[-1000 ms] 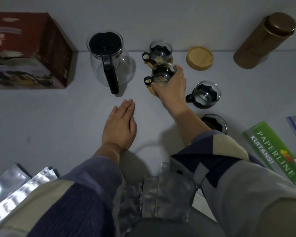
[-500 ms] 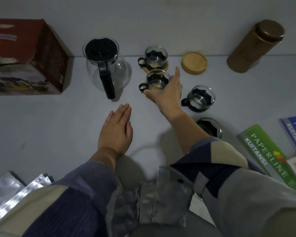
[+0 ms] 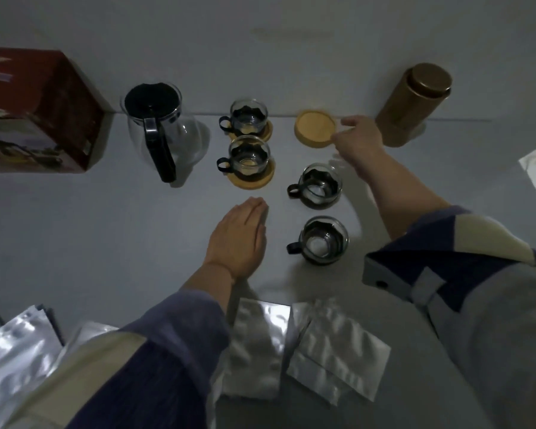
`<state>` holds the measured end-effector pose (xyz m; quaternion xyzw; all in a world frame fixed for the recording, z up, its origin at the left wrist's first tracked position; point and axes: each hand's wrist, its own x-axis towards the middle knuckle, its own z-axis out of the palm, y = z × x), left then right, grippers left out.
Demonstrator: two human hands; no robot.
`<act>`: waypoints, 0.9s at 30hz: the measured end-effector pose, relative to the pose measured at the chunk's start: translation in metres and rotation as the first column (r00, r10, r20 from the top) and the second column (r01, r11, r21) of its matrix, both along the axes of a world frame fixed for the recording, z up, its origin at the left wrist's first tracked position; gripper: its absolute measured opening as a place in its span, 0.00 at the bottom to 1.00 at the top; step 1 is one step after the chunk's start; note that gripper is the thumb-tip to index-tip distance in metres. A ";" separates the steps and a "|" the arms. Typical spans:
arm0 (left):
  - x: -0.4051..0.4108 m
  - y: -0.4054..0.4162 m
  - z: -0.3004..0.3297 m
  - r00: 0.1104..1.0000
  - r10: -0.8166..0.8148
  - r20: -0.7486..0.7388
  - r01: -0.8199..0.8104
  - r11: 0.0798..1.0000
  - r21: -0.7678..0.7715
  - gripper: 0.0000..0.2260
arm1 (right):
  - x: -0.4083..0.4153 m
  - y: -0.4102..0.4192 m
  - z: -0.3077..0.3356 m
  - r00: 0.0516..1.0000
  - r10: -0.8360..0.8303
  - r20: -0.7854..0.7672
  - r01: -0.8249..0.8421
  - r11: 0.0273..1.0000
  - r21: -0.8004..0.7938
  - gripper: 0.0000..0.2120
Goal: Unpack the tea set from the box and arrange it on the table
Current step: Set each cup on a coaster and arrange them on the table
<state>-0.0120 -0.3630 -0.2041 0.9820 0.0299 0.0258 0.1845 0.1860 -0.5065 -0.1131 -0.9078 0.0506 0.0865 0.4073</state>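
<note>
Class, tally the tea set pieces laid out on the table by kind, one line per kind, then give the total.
Glass cups: 4
Wooden coasters: 3
Glass teapot: 1
Total: 8

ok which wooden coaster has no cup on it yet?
The bare coaster at the back, by the right hand. The other two coasters each carry a glass cup.

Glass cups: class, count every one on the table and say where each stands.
4. One far cup and one nearer cup each stand on a wooden coaster beside the teapot. Two more, and, stand on the bare table to their right. None seems hidden.
</note>
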 end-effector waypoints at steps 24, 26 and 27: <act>0.025 -0.032 -0.022 0.975 0.217 0.052 -0.217 0.976 -0.013 0.24 | 0.082 -0.004 -0.066 0.976 0.012 -0.220 0.055 0.953 0.297 0.09; 0.025 -0.032 -0.022 0.975 0.217 0.056 -0.217 0.976 -0.013 0.24 | 0.083 -0.006 -0.062 0.977 0.018 -0.214 0.044 0.959 0.280 0.09; 0.025 -0.032 -0.022 0.975 0.216 0.058 -0.216 0.976 -0.013 0.24 | 0.082 -0.007 -0.060 0.976 0.020 -0.215 0.040 0.962 0.269 0.09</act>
